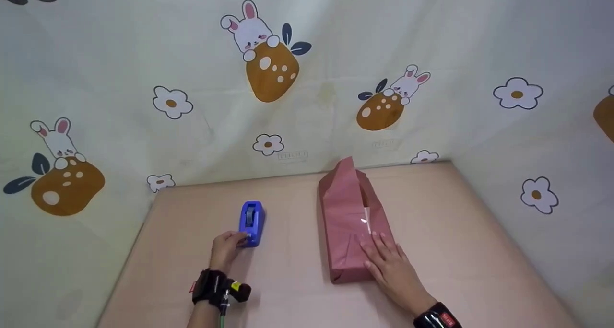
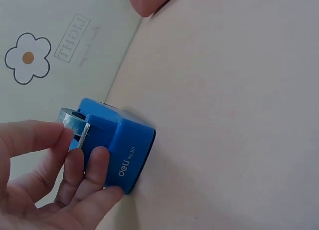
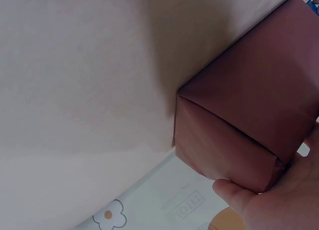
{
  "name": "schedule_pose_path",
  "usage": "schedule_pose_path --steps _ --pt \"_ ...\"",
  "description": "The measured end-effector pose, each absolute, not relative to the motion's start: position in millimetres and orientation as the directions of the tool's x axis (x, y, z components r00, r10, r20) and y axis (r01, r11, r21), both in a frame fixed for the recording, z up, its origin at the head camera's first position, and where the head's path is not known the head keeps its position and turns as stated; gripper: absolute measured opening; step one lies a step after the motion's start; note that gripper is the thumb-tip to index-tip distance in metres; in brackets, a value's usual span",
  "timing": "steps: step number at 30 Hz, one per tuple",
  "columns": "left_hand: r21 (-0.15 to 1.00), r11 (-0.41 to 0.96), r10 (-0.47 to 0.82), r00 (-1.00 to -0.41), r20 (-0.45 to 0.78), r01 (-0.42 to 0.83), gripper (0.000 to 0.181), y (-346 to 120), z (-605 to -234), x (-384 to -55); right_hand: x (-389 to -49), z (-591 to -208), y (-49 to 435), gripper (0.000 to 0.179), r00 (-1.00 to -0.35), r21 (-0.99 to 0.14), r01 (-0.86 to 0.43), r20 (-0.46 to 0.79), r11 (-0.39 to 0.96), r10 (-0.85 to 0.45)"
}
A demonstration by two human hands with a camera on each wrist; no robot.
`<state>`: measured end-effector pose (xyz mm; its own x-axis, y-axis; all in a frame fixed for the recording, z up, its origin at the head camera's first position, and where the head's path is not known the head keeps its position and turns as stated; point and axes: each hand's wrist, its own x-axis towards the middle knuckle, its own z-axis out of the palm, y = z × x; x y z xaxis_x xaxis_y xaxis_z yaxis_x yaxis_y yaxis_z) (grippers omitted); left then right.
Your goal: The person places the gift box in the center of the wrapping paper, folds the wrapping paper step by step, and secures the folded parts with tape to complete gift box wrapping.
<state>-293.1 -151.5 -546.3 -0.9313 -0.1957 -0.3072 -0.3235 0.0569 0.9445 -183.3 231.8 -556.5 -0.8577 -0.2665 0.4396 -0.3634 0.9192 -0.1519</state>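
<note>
Pale fabric printed with rabbits, brown strawberries and white flowers makes the backdrop, rising behind and beside a beige table. Largest on that surface is a package in dull red paper, lying right of centre, lengthwise away from the person; only the head view shows the paper peaking at its far end and a gap along the top. From the right wrist, one sees instead a plain side and a neatly folded end, with the thumb at its edge. Spread nearly flat, the right hand rests on the near part of the package, fingers extended over the top. The left hand, well apart from it, is at the near end of a blue tape dispenser, which stands on the table left of the package. Close up, the left wrist view shows thumb and forefinger together; they seem to pinch the tape by the cutter, though the fingertips hide its end. Other fingers rest against the dispenser's front. A shiny clear strip crosses the package's seam in the head view. Smallest, white "deli No.811" lettering reads only from the left wrist.
</note>
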Motion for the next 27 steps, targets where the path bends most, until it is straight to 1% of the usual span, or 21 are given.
schedule_pose_path --steps 2,5,15,18,23,25,27 --pt "0.940 0.009 -0.190 -0.923 -0.334 -0.342 0.019 -152.3 -549.2 -291.6 -183.1 -556.4 231.8 0.045 -0.861 -0.155 -0.361 0.435 0.920 -0.264" --pt "0.934 0.004 -0.200 -0.915 -0.351 -0.358 0.017 -152.6 -553.9 -289.5 -183.1 -556.3 232.2 0.045 -0.862 -0.149 -0.358 0.434 0.922 -0.264" --pt "0.960 0.036 -0.226 -0.938 -0.263 -0.278 0.014 -151.2 -571.0 -281.6 -183.4 -556.9 233.2 0.043 -0.869 -0.154 -0.350 0.422 0.924 -0.258" --pt "0.959 0.069 -0.225 -0.941 -0.254 -0.275 0.018 -150.8 -573.7 -278.1 -183.1 -557.3 233.0 0.044 -0.870 -0.158 -0.349 0.420 0.924 -0.257" --pt "0.949 0.213 -0.254 -0.951 -0.176 -0.233 0.017 -149.3 -573.8 -272.0 -182.5 -556.6 232.2 0.044 -0.870 -0.164 -0.354 0.420 0.921 -0.259" --pt "0.947 0.227 -0.247 -0.954 -0.170 -0.227 0.016 -148.0 -572.8 -269.6 -182.4 -556.2 231.9 0.044 -0.869 -0.162 -0.355 0.421 0.921 -0.261" --pt "0.948 0.205 -0.221 -0.955 -0.195 -0.242 0.016 -147.3 -572.4 -266.7 -182.2 -556.0 231.5 0.044 -0.866 -0.157 -0.356 0.426 0.921 -0.263"
